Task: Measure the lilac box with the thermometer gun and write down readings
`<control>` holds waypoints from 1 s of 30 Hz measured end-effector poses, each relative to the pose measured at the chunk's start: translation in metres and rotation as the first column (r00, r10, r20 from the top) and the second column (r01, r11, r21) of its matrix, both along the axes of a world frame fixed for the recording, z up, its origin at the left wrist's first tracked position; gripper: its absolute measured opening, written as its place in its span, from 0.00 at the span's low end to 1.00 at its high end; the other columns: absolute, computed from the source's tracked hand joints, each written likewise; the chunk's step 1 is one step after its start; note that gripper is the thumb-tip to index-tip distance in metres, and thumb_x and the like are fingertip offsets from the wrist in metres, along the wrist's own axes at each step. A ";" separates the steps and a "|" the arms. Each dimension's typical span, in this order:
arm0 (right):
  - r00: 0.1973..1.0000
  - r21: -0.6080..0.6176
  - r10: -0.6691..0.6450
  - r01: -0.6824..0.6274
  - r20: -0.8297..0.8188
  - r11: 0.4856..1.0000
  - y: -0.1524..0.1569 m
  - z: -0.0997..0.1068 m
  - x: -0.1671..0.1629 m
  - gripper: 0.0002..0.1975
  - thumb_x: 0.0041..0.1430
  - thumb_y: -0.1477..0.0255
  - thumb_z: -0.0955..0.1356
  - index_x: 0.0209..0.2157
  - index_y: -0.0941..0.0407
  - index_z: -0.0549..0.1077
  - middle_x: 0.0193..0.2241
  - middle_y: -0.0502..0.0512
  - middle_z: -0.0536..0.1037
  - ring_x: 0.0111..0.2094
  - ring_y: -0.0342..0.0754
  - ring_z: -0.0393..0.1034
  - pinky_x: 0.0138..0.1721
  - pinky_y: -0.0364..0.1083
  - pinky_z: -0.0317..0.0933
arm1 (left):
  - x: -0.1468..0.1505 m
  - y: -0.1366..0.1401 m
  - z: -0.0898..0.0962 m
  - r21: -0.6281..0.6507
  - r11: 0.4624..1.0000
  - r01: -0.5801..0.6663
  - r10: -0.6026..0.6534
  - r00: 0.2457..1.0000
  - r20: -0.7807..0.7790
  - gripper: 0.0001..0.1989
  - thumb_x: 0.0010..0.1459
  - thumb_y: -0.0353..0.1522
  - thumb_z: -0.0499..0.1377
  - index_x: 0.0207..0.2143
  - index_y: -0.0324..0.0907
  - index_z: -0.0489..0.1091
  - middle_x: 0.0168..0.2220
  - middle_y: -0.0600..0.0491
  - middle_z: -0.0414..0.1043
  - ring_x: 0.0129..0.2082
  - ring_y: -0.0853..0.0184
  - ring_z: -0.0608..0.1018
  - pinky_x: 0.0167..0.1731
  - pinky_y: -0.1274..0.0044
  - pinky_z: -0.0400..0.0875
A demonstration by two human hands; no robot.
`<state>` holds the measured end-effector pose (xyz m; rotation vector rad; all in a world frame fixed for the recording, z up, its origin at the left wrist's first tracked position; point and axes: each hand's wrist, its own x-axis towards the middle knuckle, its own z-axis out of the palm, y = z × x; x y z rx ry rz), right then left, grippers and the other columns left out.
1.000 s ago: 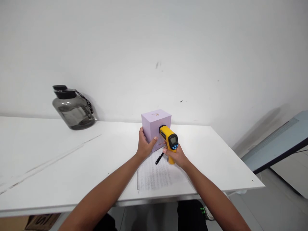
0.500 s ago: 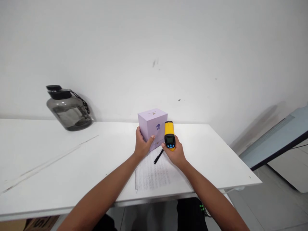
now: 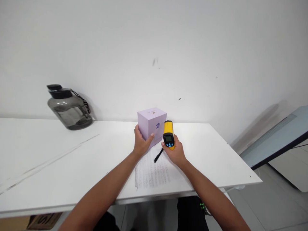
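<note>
Got both arms (image 3: 109, 184) angled in over the front edge of the table (image 3: 60, 173), left hand (image 3: 141, 141) kinda cupped, thumb spread, right hand (image 3: 177, 154) curled in a grip.

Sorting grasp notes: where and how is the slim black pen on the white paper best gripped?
Likely the near end of the slim black pen, pinched from above on the near side: it lies slanted on the paper, that end uncovered, the far end close to the right hand.

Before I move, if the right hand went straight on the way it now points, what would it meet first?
Probably the right edge of the purple box: the yellow thermometer gun in the right hand overlaps it in view. Depth is unclear; should it pass, the wall is next.
</note>
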<state>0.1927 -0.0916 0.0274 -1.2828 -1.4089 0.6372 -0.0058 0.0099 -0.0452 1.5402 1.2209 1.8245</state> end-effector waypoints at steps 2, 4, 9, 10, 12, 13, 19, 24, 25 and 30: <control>1.000 0.006 0.004 -0.004 0.004 1.000 0.000 0.000 0.000 0.23 0.54 0.49 0.75 0.45 0.48 0.74 0.33 0.51 0.84 0.34 0.56 0.80 0.41 0.54 0.76 | -0.001 -0.001 0.002 -0.015 0.999 0.030 -0.030 1.000 -0.007 0.58 0.54 0.58 0.77 0.76 0.46 0.56 0.73 0.33 0.65 0.75 0.39 0.72 0.75 0.45 0.69; 1.000 0.018 0.008 -0.008 0.006 1.000 0.000 -0.001 -0.001 0.23 0.54 0.50 0.75 0.45 0.48 0.74 0.33 0.51 0.84 0.34 0.56 0.79 0.41 0.54 0.76 | -0.001 -0.003 0.005 -0.020 0.998 0.052 -0.053 0.998 -0.019 0.58 0.53 0.59 0.77 0.76 0.46 0.56 0.73 0.34 0.65 0.75 0.38 0.72 0.75 0.45 0.69; 1.000 0.027 0.017 -0.017 -0.003 0.999 0.001 -0.002 -0.001 0.21 0.55 0.50 0.74 0.44 0.48 0.73 0.32 0.50 0.83 0.33 0.55 0.78 0.39 0.53 0.74 | 0.000 -0.003 0.005 -0.007 0.998 0.061 -0.061 0.998 -0.027 0.59 0.53 0.60 0.76 0.76 0.47 0.56 0.73 0.33 0.65 0.75 0.37 0.71 0.74 0.43 0.68; 1.000 0.024 0.020 -0.020 -0.002 1.000 0.001 -0.003 -0.001 0.21 0.55 0.50 0.74 0.43 0.48 0.73 0.31 0.50 0.83 0.32 0.55 0.77 0.38 0.53 0.74 | 0.000 -0.003 0.005 -0.004 0.998 0.058 -0.058 0.998 -0.027 0.59 0.53 0.60 0.77 0.77 0.47 0.56 0.73 0.33 0.65 0.75 0.37 0.71 0.74 0.43 0.68; 1.000 0.017 0.025 -0.025 0.005 1.000 0.001 -0.004 -0.001 0.21 0.56 0.50 0.74 0.43 0.48 0.73 0.31 0.49 0.83 0.32 0.55 0.77 0.38 0.53 0.74 | 0.000 -0.003 0.004 -0.001 0.999 0.051 -0.051 0.998 -0.028 0.60 0.53 0.60 0.77 0.77 0.47 0.56 0.74 0.33 0.65 0.75 0.37 0.71 0.74 0.43 0.68; 1.000 0.014 0.026 -0.026 0.009 1.000 0.001 -0.005 0.000 0.21 0.56 0.49 0.75 0.43 0.48 0.73 0.31 0.50 0.83 0.32 0.55 0.78 0.38 0.53 0.74 | 0.000 -0.004 0.005 -0.001 0.999 0.048 -0.048 0.998 -0.029 0.60 0.52 0.60 0.77 0.77 0.48 0.56 0.74 0.33 0.65 0.75 0.37 0.71 0.74 0.43 0.68; 1.000 -0.062 -0.022 0.023 0.019 0.998 0.008 -0.001 0.008 0.32 0.58 0.48 0.77 0.57 0.50 0.76 0.38 0.52 0.87 0.39 0.58 0.82 0.43 0.54 0.75 | 0.001 -0.006 0.010 -0.018 0.999 0.049 -0.049 0.998 -0.038 0.62 0.51 0.61 0.78 0.77 0.48 0.56 0.76 0.33 0.63 0.77 0.36 0.70 0.76 0.44 0.67; 0.979 -0.201 -0.150 0.176 0.134 0.964 0.020 0.009 0.031 0.38 0.63 0.49 0.78 0.69 0.51 0.73 0.45 0.57 0.89 0.46 0.62 0.85 0.46 0.54 0.74 | 0.002 -0.010 0.018 -0.087 0.995 0.039 -0.042 0.999 -0.034 0.61 0.50 0.57 0.78 0.77 0.47 0.55 0.75 0.34 0.63 0.77 0.37 0.69 0.77 0.45 0.66; 0.968 -0.224 -0.168 0.208 0.185 0.952 0.021 0.011 0.037 0.37 0.65 0.50 0.78 0.68 0.51 0.74 0.46 0.57 0.90 0.47 0.62 0.85 0.47 0.55 0.74 | 0.002 -0.010 0.019 -0.099 0.995 0.035 -0.039 0.998 -0.039 0.61 0.50 0.56 0.79 0.77 0.47 0.55 0.75 0.34 0.63 0.77 0.37 0.69 0.77 0.44 0.65; 0.889 -0.355 -0.125 0.300 0.440 0.885 0.026 0.018 0.058 0.30 0.68 0.56 0.78 0.67 0.51 0.78 0.59 0.64 0.89 0.58 0.64 0.85 0.55 0.55 0.74 | 0.002 -0.012 0.024 -0.158 0.987 0.033 -0.036 0.999 -0.018 0.61 0.49 0.53 0.80 0.77 0.50 0.56 0.74 0.36 0.62 0.79 0.37 0.66 0.78 0.42 0.63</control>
